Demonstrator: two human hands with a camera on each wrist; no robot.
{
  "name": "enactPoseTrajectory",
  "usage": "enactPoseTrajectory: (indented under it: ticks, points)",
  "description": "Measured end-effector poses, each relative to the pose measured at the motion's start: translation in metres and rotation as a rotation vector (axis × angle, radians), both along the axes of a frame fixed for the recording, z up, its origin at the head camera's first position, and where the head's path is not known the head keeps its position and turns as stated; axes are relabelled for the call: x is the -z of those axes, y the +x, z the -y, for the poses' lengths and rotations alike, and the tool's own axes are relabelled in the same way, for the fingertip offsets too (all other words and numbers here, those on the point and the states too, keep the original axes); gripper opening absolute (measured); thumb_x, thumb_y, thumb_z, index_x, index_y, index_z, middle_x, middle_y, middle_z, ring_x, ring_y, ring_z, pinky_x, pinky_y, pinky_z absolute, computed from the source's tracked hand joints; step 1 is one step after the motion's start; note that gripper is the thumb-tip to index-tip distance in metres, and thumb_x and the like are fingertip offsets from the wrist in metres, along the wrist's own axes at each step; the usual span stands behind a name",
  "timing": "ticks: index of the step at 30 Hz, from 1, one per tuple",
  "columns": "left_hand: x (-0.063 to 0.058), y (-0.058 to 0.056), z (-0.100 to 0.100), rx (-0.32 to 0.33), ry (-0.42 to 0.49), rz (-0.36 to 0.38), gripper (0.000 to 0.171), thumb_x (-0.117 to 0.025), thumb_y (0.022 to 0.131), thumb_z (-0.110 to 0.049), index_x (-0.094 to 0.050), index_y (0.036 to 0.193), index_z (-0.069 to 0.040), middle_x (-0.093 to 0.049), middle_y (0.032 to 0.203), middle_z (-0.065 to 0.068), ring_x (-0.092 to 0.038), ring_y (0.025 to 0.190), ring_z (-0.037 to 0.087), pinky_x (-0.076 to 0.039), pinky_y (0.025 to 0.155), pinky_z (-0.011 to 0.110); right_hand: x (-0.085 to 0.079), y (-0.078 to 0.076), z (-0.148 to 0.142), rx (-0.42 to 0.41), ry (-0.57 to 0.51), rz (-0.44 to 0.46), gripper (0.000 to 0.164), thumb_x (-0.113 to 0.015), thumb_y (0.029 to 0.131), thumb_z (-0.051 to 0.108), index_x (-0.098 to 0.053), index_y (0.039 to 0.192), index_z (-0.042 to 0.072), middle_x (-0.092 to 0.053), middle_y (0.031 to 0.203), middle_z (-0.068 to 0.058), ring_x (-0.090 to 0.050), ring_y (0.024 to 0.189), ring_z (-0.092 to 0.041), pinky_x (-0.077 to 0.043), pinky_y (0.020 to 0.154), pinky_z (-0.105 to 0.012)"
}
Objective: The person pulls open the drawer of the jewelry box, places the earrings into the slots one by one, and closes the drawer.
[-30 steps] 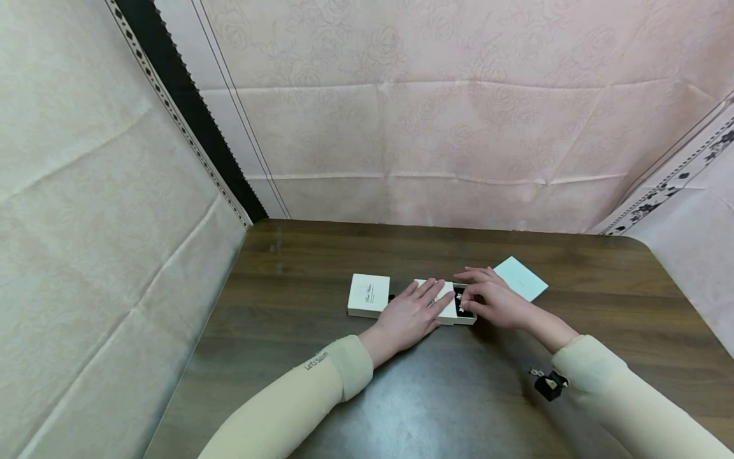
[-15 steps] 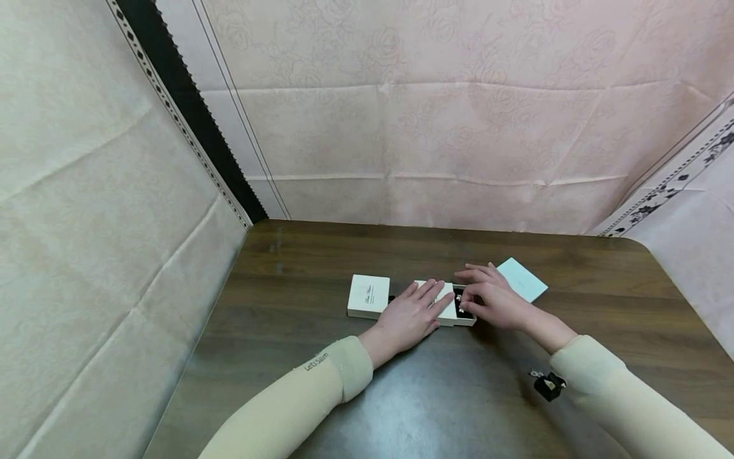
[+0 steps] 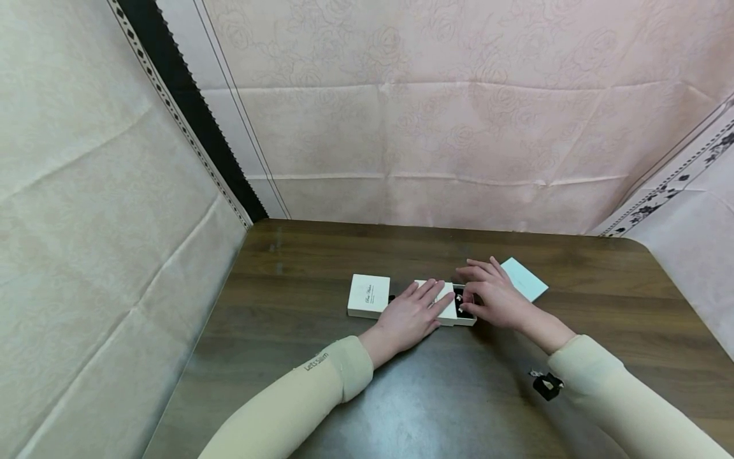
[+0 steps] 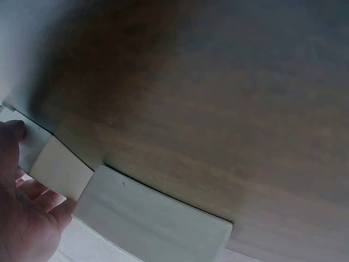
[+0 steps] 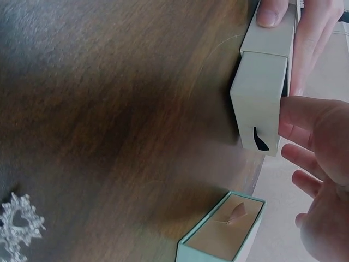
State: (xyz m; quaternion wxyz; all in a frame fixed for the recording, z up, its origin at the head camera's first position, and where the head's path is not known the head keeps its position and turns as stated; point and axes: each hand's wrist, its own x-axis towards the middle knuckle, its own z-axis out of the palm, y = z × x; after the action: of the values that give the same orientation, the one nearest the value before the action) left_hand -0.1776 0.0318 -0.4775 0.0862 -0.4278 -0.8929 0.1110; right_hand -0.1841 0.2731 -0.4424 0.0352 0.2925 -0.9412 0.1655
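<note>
Having the silver pieces (image 3: 460, 310) right at the thumb and index tips of the right hand (image 3: 497, 301), just to the left of those tips, on the black insert (image 3: 466, 315) of the tray (image 5: 259, 90). Bending that thumb and index finger close together, without showing clearly enough to tell whether pinching a piece or only touching one. Holding the other right fingers raised, toward the far side of the tray.

Having the right hand nearer to the pieces, and the left hand (image 3: 407, 315) resting across the white box (image 5: 266, 39), with straight, spread fingers on top and the thumb against the near wall. Having the long axis running sideways from the left palm, with the open end facing the right fingers and a black ribbon (image 5: 260, 140) on its end wall.

Seeing a second box (image 3: 369, 292) left of the left fingers, a turquoise box (image 3: 524, 278) beyond and right of the right ones, and a small black block (image 3: 547, 387) with a silver ornament (image 5: 19, 226) on their near side, by the right cuff (image 3: 585, 363).

Finding dark script over smaller lines on the second box, too small for reading. Making out apparently "Let'sSlim" on the left sleeve (image 3: 316, 361), behind the left fingers.
</note>
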Motion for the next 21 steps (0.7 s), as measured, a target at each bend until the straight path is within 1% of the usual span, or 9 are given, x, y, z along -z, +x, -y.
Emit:
enactPoseTrajectory:
  ticks: [4,9,16,21]
  points:
    - [0.0,0.0,0.0,0.002,0.004,-0.004,0.061,-0.044,0.115,-0.048,-0.031,0.171,-0.027,-0.033,0.174,0.003,-0.032,0.16,0.017,-0.033,0.127,0.037,0.001,0.0,0.0,0.005,0.012,-0.015,0.033,-0.087,0.088,0.01,-0.063,0.07,0.023,-0.063,0.143,-0.024,-0.043,0.146,-0.049,-0.017,0.121,-0.076]
    - [0.0,0.0,0.001,0.003,0.006,0.0,0.061,-0.044,0.115,-0.048,-0.031,0.17,-0.027,-0.033,0.174,0.003,-0.032,0.16,0.017,-0.033,0.127,0.037,0.002,-0.001,-0.001,-0.001,-0.002,-0.035,0.031,-0.088,0.087,0.01,-0.065,0.071,0.023,-0.064,0.142,-0.024,-0.044,0.145,-0.05,-0.017,0.121,-0.077]
    - [0.0,-0.001,0.002,0.014,0.026,-0.008,0.06,-0.046,0.114,-0.047,-0.035,0.169,-0.027,-0.035,0.173,0.003,-0.035,0.159,0.017,-0.035,0.126,0.037,-0.006,0.003,-0.008,0.01,-0.047,-0.093,0.014,-0.088,0.086,0.008,-0.076,0.085,0.017,-0.063,0.143,-0.024,-0.043,0.145,-0.05,-0.018,0.12,-0.078]
    - [0.0,-0.001,0.002,0.021,0.037,-0.027,0.059,-0.048,0.114,-0.047,-0.037,0.168,-0.027,-0.037,0.172,0.003,-0.037,0.158,0.017,-0.036,0.125,0.037,-0.012,0.007,-0.016,0.009,-0.053,-0.149,0.012,-0.088,0.085,0.007,-0.081,0.093,0.013,-0.063,0.142,-0.025,-0.044,0.144,-0.051,-0.02,0.119,-0.078]
